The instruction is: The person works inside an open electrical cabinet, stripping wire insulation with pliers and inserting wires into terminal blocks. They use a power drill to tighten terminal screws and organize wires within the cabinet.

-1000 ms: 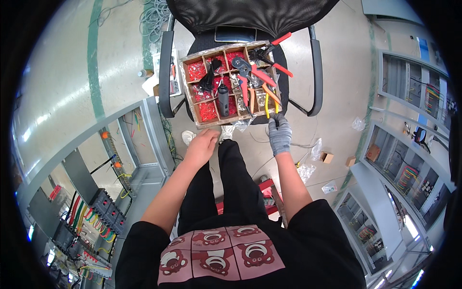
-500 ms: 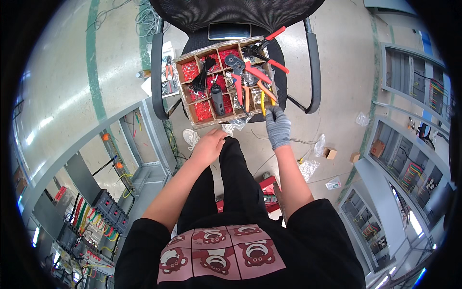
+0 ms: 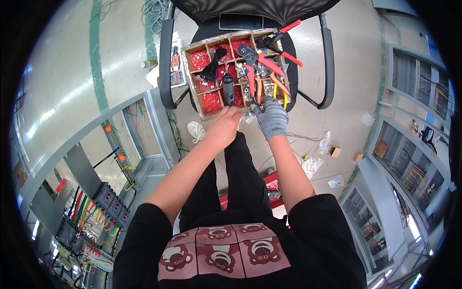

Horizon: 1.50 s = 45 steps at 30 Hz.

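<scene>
My bare left hand [image 3: 226, 126] is at the front edge of a divided cardboard box [image 3: 208, 117], just below a dark cylindrical tool [image 3: 228, 87]. Its fingers are drawn together, and what they hold, if anything, is hidden. My right hand [image 3: 272, 118], in a grey glove, is curled at the same edge, by the ends of orange-handled pliers [image 3: 259, 87] and a yellow-handled tool [image 3: 285, 99]. Whatever its fingers close on cannot be made out. Red-handled crimping pliers [image 3: 250, 58] lie across the compartments, which hold small red terminals [image 3: 211, 101] and metal pieces.
The box rests on a black office chair [image 3: 328, 62] with armrests. Red-handled cutters [image 3: 290, 59] jut over its right side. Open grey cabinet frames [image 3: 161, 126] with wiring stand left, more cabinets [image 3: 382, 176] right. Plastic bags [image 3: 314, 166] and a small carton [image 3: 334, 151] lie on the floor.
My left hand has moved up and right to the box's front edge. My right hand has shifted left from the yellow handles towards the orange ones. The whole view has shifted slightly.
</scene>
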{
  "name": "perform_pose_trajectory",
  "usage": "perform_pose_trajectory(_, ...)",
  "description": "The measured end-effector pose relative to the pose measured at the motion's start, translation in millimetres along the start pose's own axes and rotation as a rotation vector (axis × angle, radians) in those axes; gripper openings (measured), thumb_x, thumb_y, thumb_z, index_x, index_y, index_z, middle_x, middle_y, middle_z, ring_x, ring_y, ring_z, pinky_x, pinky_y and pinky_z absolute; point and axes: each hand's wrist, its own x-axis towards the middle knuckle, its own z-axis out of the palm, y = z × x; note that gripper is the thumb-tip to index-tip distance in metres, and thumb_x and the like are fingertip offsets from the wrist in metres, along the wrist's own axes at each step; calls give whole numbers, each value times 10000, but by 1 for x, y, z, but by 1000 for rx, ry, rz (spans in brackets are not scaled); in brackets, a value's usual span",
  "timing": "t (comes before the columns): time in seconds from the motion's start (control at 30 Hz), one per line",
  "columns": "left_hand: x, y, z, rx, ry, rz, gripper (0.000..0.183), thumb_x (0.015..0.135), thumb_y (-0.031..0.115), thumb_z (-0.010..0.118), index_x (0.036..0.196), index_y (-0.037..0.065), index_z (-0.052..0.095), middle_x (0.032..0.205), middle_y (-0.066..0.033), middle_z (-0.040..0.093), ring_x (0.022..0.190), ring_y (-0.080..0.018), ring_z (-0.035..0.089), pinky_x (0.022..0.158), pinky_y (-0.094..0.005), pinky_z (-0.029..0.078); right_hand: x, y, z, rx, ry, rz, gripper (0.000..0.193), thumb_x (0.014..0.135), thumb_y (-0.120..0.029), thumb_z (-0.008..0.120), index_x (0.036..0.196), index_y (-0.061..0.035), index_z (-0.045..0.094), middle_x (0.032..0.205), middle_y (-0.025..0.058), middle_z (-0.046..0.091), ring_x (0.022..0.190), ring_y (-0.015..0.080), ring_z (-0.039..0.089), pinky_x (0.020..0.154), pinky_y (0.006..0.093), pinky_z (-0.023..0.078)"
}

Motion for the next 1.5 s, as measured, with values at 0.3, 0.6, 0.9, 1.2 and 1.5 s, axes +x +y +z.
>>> perform_pose_trajectory(0.3,76,-1,29,651,-267,225,249,820,140,491,971,68,675,1021,-46,631,1071,-165,531,941,-312,332,15,16,17,47,26,131,315,771,-284,650,969,-43,615,821,198,656,725,375,643,676,463,524)
perform_pose_trajectory(0.6,117,-2,49,570,-751,63,327,858,203,461,1088,100,668,1153,-55,642,1126,-199,565,975,-352,356,11,28,26,244,147,125,301,775,-242,691,972,-26,618,847,169,668,753,343,648,694,417,528)
perform_pose_trajectory(0.9,112,-10,52,565,-707,65,275,768,278,627,972,123,724,1029,-63,692,999,-220,643,811,-382,524,15,48,36,167,154,-70,316,803,-282,690,981,-28,625,847,178,652,737,357,616,693,435,500)
perform_pose_trajectory(1.2,116,-10,64,536,-677,16,332,772,291,683,1075,155,707,1144,-23,651,1097,-177,587,879,-336,445,18,61,51,493,27,114,257,883,-101,632,1080,55,583,934,149,678,806,188,651,752,322,520)
perform_pose_trajectory(1.5,82,-18,74,444,-410,53,279,877,233,538,1075,122,701,1218,-58,561,1152,-221,515,961,-340,367,16,74,54,553,92,87,201,904,-83,587,1066,36,592,924,114,674,770,159,621,736,311,514)
